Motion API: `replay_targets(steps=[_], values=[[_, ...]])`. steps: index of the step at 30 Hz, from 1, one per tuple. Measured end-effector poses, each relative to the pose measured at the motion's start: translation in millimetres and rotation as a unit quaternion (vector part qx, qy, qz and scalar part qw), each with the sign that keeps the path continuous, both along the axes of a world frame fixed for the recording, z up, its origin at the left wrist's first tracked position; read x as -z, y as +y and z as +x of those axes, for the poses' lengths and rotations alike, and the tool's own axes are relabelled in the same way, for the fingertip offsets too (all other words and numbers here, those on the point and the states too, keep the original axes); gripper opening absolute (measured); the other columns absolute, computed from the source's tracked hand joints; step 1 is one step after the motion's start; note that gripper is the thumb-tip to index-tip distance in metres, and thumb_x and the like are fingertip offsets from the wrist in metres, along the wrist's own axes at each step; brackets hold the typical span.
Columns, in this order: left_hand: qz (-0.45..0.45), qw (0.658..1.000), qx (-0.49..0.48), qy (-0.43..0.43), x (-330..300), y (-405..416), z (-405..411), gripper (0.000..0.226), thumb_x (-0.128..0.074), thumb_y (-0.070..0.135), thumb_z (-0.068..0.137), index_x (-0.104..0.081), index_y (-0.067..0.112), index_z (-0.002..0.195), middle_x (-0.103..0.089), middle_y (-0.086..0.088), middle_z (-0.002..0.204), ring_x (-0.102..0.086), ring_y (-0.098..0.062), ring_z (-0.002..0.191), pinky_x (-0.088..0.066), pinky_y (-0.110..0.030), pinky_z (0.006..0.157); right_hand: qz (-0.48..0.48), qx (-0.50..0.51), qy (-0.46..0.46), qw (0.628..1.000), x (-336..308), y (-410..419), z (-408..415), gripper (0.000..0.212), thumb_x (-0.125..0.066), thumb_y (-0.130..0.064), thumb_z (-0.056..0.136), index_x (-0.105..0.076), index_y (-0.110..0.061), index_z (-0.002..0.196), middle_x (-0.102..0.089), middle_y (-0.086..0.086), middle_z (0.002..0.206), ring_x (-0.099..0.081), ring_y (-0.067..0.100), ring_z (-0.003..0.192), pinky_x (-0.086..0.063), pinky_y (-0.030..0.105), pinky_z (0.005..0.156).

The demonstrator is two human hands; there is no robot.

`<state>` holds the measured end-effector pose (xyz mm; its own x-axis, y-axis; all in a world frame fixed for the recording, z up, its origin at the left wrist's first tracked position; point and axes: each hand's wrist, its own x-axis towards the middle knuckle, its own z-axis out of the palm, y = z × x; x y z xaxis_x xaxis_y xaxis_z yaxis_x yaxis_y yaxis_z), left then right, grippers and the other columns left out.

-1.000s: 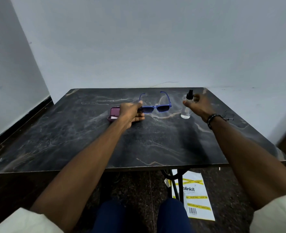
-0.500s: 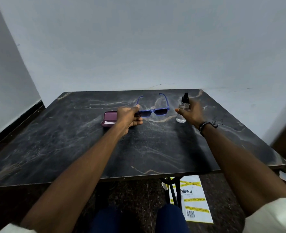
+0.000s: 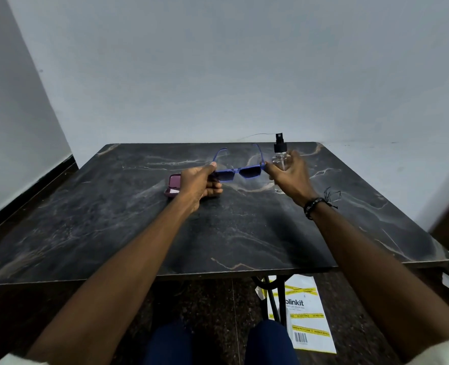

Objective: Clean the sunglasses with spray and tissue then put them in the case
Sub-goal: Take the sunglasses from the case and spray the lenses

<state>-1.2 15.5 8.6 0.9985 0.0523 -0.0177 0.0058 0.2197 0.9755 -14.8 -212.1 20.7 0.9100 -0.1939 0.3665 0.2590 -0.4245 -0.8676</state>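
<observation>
1. One open case [image 3: 172,186] lies on the table [image 3: 244,233], a white slip inside; the left hand [image 3: 199,184] half hides it.
2. That hand pinches the one pair of sunglasses [image 3: 238,173] by its left corner, held above the table.
3. The right hand [image 3: 288,176] curls round one clear spray bottle [image 3: 281,156], covering its base.
</observation>
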Motion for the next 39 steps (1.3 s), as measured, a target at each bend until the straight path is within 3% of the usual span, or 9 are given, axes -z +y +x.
replay_targets(steps=[4,8,12,15,19,24,30,35,39], values=[[-0.035,0.999,-0.014,0.006,-2,9,-5,0.022,-0.063,0.019,0.095,-0.060,0.001,0.083,-0.059,-0.008,0.052,-0.057,-0.016,0.042,-0.059,-0.036,0.048,0.051,-0.072,0.020,0.996,-2,11,-14,0.061,-0.068,-0.052,0.084,-0.040,-0.012,0.122,-0.065,0.013,0.085,-0.067,0.024,0.069,-0.055,0.034,0.056],[-0.050,0.998,-0.027,0.001,-1,14,-10,0.020,-0.063,0.016,0.095,-0.058,0.002,0.081,-0.056,-0.012,0.059,-0.054,-0.015,0.041,-0.053,-0.028,0.041,0.096,-0.132,0.037,0.986,1,15,-20,0.038,-0.054,-0.041,0.097,-0.042,-0.012,0.119,-0.057,0.007,0.066,-0.063,0.029,0.057,-0.051,0.040,0.057],[-0.049,0.998,-0.034,-0.004,0,18,-12,0.020,-0.064,0.016,0.094,-0.059,0.002,0.081,-0.056,-0.015,0.064,-0.055,-0.016,0.043,-0.052,-0.027,0.041,0.083,-0.120,0.019,0.989,-2,19,-22,0.034,-0.062,-0.030,0.094,-0.052,-0.013,0.121,-0.068,0.018,0.088,-0.064,0.023,0.063,-0.054,0.041,0.062],[-0.045,0.998,-0.038,-0.007,1,20,-14,0.020,-0.064,0.016,0.094,-0.060,0.001,0.082,-0.057,-0.015,0.064,-0.056,-0.016,0.043,-0.052,-0.026,0.040,0.086,-0.128,0.017,0.988,-3,18,-22,0.063,-0.070,-0.018,0.088,-0.040,-0.027,0.143,-0.069,0.014,0.096,-0.070,0.024,0.073,-0.059,0.040,0.065],[-0.035,0.998,-0.045,-0.009,1,21,-15,0.021,-0.065,0.018,0.094,-0.061,0.001,0.081,-0.058,-0.015,0.063,-0.057,-0.016,0.044,-0.053,-0.027,0.041,0.090,-0.144,0.020,0.985,-8,19,-26,0.096,-0.077,-0.006,0.079,-0.022,-0.037,0.152,-0.047,-0.007,0.112,-0.072,0.037,0.081,-0.060,0.048,0.071],[-0.027,0.998,-0.052,-0.023,2,20,-18,0.021,-0.064,0.016,0.095,-0.063,0.001,0.080,-0.060,-0.015,0.064,-0.058,-0.015,0.044,-0.052,-0.025,0.041,0.012,-0.126,-0.002,0.992,-4,16,-25,0.091,-0.082,-0.017,0.075,-0.029,-0.039,0.145,-0.030,0.017,0.148,-0.072,0.033,0.070,-0.061,0.042,0.065],[0.032,0.995,-0.067,-0.066,7,14,-21,0.024,-0.061,0.019,0.097,-0.067,0.000,0.086,-0.065,-0.010,0.065,-0.062,-0.016,0.051,-0.055,-0.022,0.047,-0.031,-0.130,0.011,0.991,-4,20,-28,0.087,-0.066,0.004,0.085,-0.026,-0.043,0.146,-0.058,0.019,0.106,-0.066,0.027,0.074,-0.062,0.042,0.064],[0.089,0.982,-0.115,-0.122,7,9,-18,0.024,-0.065,0.023,0.095,-0.070,0.002,0.084,-0.066,-0.007,0.064,-0.065,-0.011,0.053,-0.052,-0.018,0.051,-0.060,-0.159,0.020,0.985,1,19,-27,0.082,-0.061,0.011,0.080,-0.037,-0.041,0.138,-0.054,0.023,0.102,-0.059,0.027,0.068,-0.060,0.041,0.062],[0.138,0.967,-0.143,-0.157,5,8,-17,0.020,-0.066,0.025,0.094,-0.070,0.012,0.079,-0.067,-0.004,0.063,-0.066,-0.020,0.061,-0.059,-0.033,0.062,-0.098,-0.174,0.011,0.980,2,21,-28,0.072,-0.064,0.006,0.081,-0.043,-0.034,0.137,-0.052,0.017,0.101,-0.059,0.021,0.061,-0.059,0.038,0.057]])
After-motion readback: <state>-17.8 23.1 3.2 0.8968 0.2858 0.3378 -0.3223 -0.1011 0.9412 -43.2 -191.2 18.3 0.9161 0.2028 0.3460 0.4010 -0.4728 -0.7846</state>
